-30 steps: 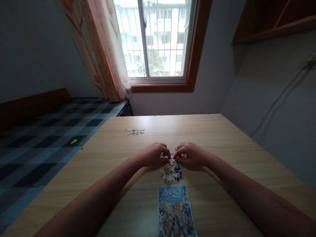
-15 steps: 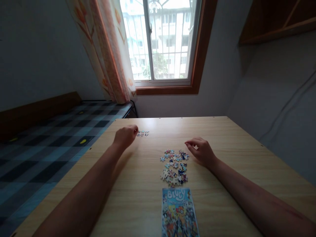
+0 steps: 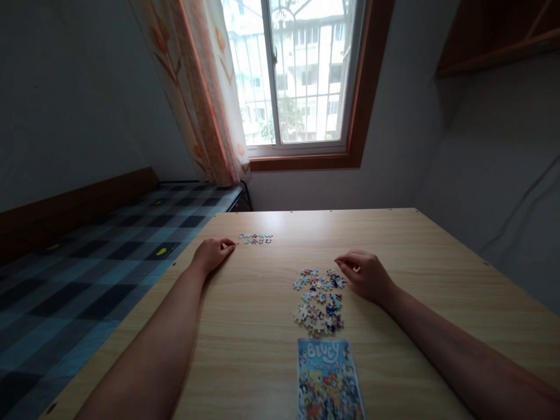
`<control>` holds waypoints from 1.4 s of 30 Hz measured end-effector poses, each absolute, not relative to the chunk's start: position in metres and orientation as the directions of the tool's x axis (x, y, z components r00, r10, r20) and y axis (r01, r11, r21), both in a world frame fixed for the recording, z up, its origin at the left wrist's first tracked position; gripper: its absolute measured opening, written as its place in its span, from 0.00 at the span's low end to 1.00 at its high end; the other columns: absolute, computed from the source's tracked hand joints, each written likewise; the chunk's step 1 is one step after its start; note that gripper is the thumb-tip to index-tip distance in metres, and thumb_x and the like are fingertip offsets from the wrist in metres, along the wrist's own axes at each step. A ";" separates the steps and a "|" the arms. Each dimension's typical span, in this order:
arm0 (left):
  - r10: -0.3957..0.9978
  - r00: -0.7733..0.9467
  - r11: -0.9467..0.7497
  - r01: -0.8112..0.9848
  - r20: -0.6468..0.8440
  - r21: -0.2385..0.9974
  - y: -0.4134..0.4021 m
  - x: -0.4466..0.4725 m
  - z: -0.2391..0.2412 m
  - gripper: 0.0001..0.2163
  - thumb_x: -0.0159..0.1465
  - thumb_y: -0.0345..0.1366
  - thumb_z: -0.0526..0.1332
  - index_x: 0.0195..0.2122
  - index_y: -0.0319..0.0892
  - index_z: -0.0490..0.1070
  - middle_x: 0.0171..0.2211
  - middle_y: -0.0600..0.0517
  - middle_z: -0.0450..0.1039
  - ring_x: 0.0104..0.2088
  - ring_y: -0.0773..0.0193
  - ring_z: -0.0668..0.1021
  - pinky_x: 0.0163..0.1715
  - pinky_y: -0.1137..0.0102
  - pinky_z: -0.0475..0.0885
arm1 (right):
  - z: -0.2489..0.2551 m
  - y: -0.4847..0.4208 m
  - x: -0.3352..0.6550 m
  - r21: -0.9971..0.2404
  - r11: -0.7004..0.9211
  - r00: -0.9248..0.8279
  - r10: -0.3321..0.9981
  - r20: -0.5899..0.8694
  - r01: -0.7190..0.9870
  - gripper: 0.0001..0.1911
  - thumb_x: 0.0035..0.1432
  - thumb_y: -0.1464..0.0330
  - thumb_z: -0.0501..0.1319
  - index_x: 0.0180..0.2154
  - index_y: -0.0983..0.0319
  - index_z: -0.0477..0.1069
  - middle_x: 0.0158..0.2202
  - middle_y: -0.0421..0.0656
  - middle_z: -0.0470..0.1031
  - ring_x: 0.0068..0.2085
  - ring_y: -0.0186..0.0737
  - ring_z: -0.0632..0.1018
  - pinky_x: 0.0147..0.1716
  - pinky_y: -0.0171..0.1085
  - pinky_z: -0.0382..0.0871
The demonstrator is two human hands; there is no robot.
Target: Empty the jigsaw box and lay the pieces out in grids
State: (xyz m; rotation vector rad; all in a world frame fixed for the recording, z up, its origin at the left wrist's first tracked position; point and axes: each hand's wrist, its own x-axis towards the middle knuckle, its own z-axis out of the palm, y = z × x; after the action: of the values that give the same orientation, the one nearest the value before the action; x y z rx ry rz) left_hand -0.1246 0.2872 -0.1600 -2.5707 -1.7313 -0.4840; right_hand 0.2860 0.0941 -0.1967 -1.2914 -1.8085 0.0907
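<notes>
At the table's far left, my left hand (image 3: 214, 254) pinches a small jigsaw puzzle piece (image 3: 237, 243) against the tabletop. Just right of its fingertips lie two short rows of puzzle pieces (image 3: 258, 238). My right hand (image 3: 366, 274) rests on the table beside a loose heap of jigsaw pieces (image 3: 321, 315), at its upper right edge. Thumb and fingers of that hand are pressed together; whether anything small is between them cannot be seen. Below the heap lies a blue picture sheet (image 3: 330, 379) with "Bluey" lettering and many cartoon figures.
The wooden table (image 3: 249, 350) reaches toward a window (image 3: 306, 87) with a flowered curtain (image 3: 203, 99) at its left. A bed with a checked cover (image 3: 109, 256) stands along the table's left side. A wooden shelf (image 3: 503, 52) hangs at upper right.
My left hand has moved to the near left side of the rows, uncovering more pieces there. My right hand stays by the heap. The view has shifted slightly left.
</notes>
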 end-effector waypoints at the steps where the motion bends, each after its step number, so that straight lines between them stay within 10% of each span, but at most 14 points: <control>1: 0.905 0.337 -0.386 0.907 0.261 0.170 0.288 -0.125 -0.160 0.14 0.62 0.45 0.58 0.41 0.47 0.81 0.42 0.51 0.82 0.40 0.57 0.80 0.42 0.68 0.70 | -0.197 0.094 0.286 -0.517 0.452 -0.064 0.794 0.604 0.727 0.08 0.63 0.68 0.60 0.35 0.60 0.78 0.27 0.41 0.75 0.28 0.37 0.73 0.28 0.36 0.65; 32: 0.945 0.102 -0.189 0.946 0.310 0.265 0.289 -0.099 -0.164 0.14 0.60 0.45 0.61 0.40 0.46 0.83 0.38 0.48 0.83 0.39 0.53 0.81 0.35 0.66 0.71 | -0.192 0.094 0.286 -0.542 0.427 -0.085 0.835 0.544 0.724 0.08 0.61 0.70 0.61 0.34 0.62 0.79 0.27 0.42 0.76 0.28 0.34 0.72 0.29 0.34 0.63; 42: 0.938 0.086 -0.203 0.921 0.336 0.331 0.294 -0.100 -0.167 0.14 0.60 0.48 0.61 0.38 0.44 0.79 0.34 0.48 0.80 0.33 0.57 0.79 0.29 0.68 0.64 | -0.167 0.089 0.284 -0.628 0.490 -0.350 0.872 0.343 0.605 0.06 0.59 0.70 0.64 0.34 0.63 0.81 0.28 0.41 0.77 0.28 0.32 0.73 0.30 0.32 0.64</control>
State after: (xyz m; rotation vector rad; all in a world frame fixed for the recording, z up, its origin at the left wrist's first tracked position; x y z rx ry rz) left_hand -0.0999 0.2944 -0.1674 -2.3399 -2.0035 -0.7703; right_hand 0.2844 0.0893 -0.1668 -1.2109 -2.0817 0.5244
